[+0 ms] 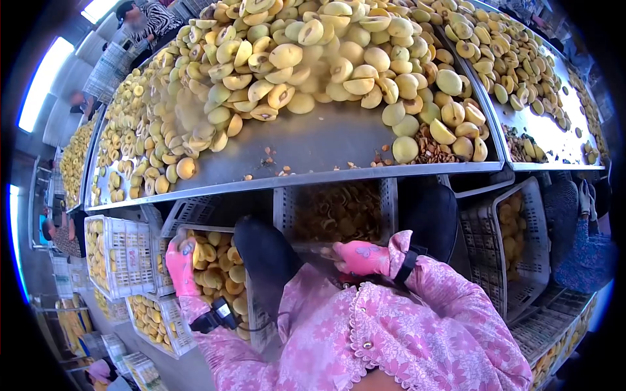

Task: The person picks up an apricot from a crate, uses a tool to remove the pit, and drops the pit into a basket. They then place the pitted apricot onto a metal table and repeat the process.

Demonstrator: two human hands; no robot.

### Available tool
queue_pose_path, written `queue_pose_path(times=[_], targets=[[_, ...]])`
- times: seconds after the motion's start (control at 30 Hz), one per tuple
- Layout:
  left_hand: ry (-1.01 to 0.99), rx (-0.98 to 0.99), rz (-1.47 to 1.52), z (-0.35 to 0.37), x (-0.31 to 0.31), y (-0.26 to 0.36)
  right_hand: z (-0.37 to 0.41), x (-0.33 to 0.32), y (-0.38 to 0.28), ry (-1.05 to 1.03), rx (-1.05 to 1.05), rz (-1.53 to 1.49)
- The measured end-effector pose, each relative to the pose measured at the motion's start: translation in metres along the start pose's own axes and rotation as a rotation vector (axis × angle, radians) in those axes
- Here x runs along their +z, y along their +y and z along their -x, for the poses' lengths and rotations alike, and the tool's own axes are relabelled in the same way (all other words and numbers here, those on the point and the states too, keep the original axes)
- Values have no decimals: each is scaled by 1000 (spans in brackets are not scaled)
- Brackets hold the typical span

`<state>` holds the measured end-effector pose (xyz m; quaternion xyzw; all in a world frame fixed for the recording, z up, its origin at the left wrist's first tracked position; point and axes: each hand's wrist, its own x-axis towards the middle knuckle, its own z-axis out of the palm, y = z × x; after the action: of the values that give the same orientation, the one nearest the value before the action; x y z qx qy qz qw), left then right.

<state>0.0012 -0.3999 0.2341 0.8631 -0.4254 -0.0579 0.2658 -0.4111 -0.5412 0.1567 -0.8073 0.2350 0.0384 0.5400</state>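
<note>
My left hand [182, 266], in a pink glove, is at the left edge of a crate of halved yellow fruit [222, 277], which look like apricots or peaches. Its fingers are bent, and a small greyish thing shows at them that I cannot make out. My right hand [364, 257], also pink-gloved, is in front of my body with its fingers curled. It is at the near edge of a crate [390, 202] holding brown scraps [339, 212]. Whatever these fingers hold is too small or hidden to name.
A metal table [306, 143] ahead bears a big heap of halved fruit [287, 55] and a small pile of brown pits [433, 148]. White crates of fruit stand left [127, 254] and right [541, 241]. My dark-clad knees flank the middle crate. Other people sit at the sides.
</note>
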Motion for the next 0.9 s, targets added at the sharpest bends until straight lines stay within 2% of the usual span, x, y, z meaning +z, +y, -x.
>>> queue_pose_path(times=[0.03,0.1,0.17,0.2,0.23,0.27,0.3,0.33,0.4,0.47,0.53,0.63,0.73,0.77,0.8,0.87,0.9], targets=[[42,-8,-116,-12,-11,-8,3,-14,-20,-10,127,-14],[119,-26,-348,-28,-29,-5,0,-19,-23,61,76,-70],[-7,143,125,-62,-21,38,-3,-23,-22,99,36,-111],[-74,51,227,-76,-14,85,-4,-24,-19,104,21,-126],[-72,158,217,-90,4,120,-3,-24,-17,111,7,-142],[-42,275,331,-116,33,126,0,-26,-20,122,-4,-140],[-45,361,259,-130,50,157,2,-25,-18,118,-57,-103],[-16,528,248,-157,82,162,5,-26,-14,114,-108,-65],[63,747,133,-179,119,208,9,-34,-16,68,0,-182],[66,825,90,-195,153,239,13,-47,-22,19,142,-328],[160,700,-108,-212,190,242,12,-53,-23,28,169,-272],[69,605,23,-224,195,236,11,-57,-23,92,172,-324],[-181,150,617,-201,184,217,8,-59,-28,178,165,-450],[-352,-130,1210,-182,181,207,7,-62,-28,180,170,-501],[-495,-254,1442,-170,180,190,5,-59,-21,245,44,-443],[-750,-401,1673,-135,175,170,-1,-55,-16,278,44,-486],[-778,-463,1697,-112,163,179,-4,-53,-14,301,31,-512]])
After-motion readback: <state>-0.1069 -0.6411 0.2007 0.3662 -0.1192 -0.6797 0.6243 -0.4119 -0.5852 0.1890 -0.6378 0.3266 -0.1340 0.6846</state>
